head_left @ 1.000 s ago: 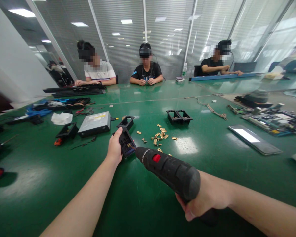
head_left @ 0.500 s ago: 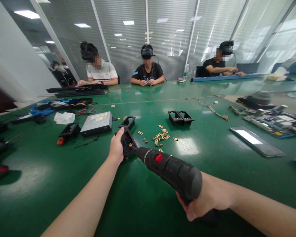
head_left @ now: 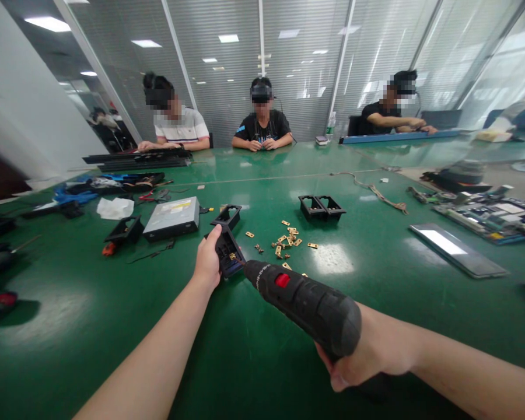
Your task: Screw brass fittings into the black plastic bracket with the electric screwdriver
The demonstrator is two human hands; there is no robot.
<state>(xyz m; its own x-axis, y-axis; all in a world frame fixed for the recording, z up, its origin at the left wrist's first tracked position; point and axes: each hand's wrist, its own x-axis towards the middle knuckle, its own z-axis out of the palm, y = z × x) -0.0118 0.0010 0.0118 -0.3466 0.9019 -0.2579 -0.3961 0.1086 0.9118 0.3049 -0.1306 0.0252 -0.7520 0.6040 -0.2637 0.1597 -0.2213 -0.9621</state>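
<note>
My left hand (head_left: pixel 207 259) is closed round the left side of a black plastic housing (head_left: pixel 228 265), tilted up off the green table. A small brass piece (head_left: pixel 233 256) shows inside it. My right hand (head_left: pixel 367 350) grips a black cordless drill (head_left: pixel 306 300) with a red switch on top. The drill's bit points left into the housing, its tip close to the brass piece; whether they touch I cannot tell. Loose brass plates (head_left: pixel 292 231) and screws (head_left: pixel 259 248) lie scattered just beyond the chuck. Another black housing (head_left: pixel 227 216) stands right behind the held one.
Two joined black housings (head_left: pixel 321 207) stand at centre right. To the left are a silver disc drive (head_left: pixel 172 217), a black housing (head_left: pixel 125 230) and crumpled tissue (head_left: pixel 115 208). A phone-like slab (head_left: pixel 457 249) and circuit boards (head_left: pixel 499 216) lie right. Several people sit across the table (head_left: pixel 262 175).
Almost nothing differs. The view has shifted very slightly, and the drill stays in the housing with both hands in the same hold.
</note>
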